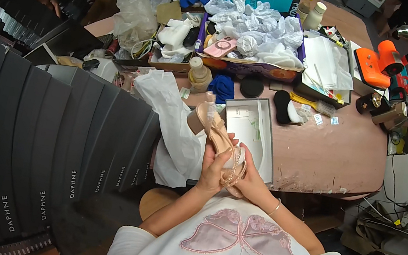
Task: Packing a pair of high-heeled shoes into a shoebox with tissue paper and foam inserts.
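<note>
Close in front of my chest I hold a beige heeled sandal [220, 136] with both hands. Its block heel and a strap in clear wrap point away from me, and the toe end is toward my body. My left hand [211, 171] grips the sandal's left side. On the other side, my right hand [250, 178] has its fingers closed around the decorated front straps. Just beyond the hands lies an open grey shoebox [269, 133] with a white inside and a printed sheet in it. White tissue paper [175, 122] spills over its left side.
Grey shoeboxes [59, 113] stand in a long row at left. At the back are a purple carton [247, 68] of crumpled paper, a bottle [199, 75], a blue cloth [222, 88], a black-and-white sponge [283, 107], a yellow-handled brush [304, 100] and an orange device [370, 69].
</note>
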`<state>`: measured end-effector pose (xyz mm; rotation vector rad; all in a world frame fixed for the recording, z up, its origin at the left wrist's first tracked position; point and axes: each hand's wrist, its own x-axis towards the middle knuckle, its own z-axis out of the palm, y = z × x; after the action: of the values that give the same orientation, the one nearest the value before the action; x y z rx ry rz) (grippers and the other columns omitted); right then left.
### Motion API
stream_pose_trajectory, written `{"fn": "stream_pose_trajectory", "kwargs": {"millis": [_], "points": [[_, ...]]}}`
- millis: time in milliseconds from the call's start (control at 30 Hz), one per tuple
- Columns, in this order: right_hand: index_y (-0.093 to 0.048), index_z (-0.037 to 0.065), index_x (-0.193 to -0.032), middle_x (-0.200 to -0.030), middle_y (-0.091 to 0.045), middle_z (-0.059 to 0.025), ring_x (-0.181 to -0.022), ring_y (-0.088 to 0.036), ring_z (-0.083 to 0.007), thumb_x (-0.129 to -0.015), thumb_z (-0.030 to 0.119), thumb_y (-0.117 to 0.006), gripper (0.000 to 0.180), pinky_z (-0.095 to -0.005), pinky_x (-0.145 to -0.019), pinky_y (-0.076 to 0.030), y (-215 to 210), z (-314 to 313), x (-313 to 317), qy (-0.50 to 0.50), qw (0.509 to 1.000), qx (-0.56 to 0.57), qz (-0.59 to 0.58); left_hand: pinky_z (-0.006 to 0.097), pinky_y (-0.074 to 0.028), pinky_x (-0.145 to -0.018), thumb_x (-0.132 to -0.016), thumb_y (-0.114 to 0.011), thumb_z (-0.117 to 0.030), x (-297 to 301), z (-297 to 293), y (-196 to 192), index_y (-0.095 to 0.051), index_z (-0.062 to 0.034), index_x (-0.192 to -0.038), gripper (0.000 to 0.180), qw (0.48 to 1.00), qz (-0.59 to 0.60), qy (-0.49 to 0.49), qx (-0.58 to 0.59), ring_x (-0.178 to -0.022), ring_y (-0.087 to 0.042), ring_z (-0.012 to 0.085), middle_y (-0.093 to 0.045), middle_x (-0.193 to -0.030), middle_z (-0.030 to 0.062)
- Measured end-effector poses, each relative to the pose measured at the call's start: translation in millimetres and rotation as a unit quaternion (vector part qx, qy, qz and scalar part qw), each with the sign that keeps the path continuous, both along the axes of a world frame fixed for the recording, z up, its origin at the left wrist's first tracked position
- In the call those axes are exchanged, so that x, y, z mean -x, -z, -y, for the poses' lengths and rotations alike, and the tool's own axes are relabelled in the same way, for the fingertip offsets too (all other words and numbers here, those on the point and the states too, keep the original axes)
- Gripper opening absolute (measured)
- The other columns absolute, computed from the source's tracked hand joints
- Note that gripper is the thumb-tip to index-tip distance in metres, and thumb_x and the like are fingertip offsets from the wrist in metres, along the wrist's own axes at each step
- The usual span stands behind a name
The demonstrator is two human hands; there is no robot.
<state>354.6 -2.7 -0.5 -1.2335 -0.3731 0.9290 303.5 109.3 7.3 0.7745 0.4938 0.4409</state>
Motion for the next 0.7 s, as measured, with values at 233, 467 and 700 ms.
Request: {"fn": "stream_pose_trajectory", "kwargs": {"millis": [233, 467, 700], "points": [[-0.046, 0.0, -0.125, -0.11, -0.057, -0.0127, -0.101, -0.057, -0.0254, -0.076, 0.006, -0.07, 0.055, -0.0352, -0.084, -0.047, -10, 4, -23, 0.0, 0.948, 0.143, 0.285, 0.037, -0.048, -0.096, -0.09, -0.052, -0.01, 8, -19, 13, -0.029, -0.0074, -0.139, 0.053, 0.992, -0.024, 0.051, 0.117, -0.118, -0.049, 0.022, -0.047, -0.13, 0.0109], [-0.056, 0.006, -0.109, -0.095, -0.059, -0.0107, -0.089, -0.056, -0.0288, -0.066, 0.01, -0.075, 0.047, -0.0379, -0.077, -0.041, -32, 13, -20, -0.026, 0.851, 0.11, 0.513, 0.048, -0.048, -0.094, -0.098, -0.043, -0.038, 16, -21, 19, -0.043, -0.0041, -0.132, 0.048, 0.936, 0.002, 0.103, 0.336, -0.111, -0.056, 0.0296, -0.056, -0.122, 0.0164], [-0.056, 0.005, -0.116, -0.099, -0.061, -0.0091, -0.089, -0.057, -0.0267, -0.076, 0.017, -0.072, 0.045, -0.0377, -0.077, -0.041, -54, 36, -17, -0.172, 0.831, 0.064, 0.525, 0.045, -0.051, -0.09, -0.099, -0.038, -0.043, 24, 1, 33, -0.046, -0.0009, -0.127, 0.052, 0.895, -0.03, 0.177, 0.408, -0.104, -0.06, 0.0264, -0.058, -0.114, 0.0156]]}}
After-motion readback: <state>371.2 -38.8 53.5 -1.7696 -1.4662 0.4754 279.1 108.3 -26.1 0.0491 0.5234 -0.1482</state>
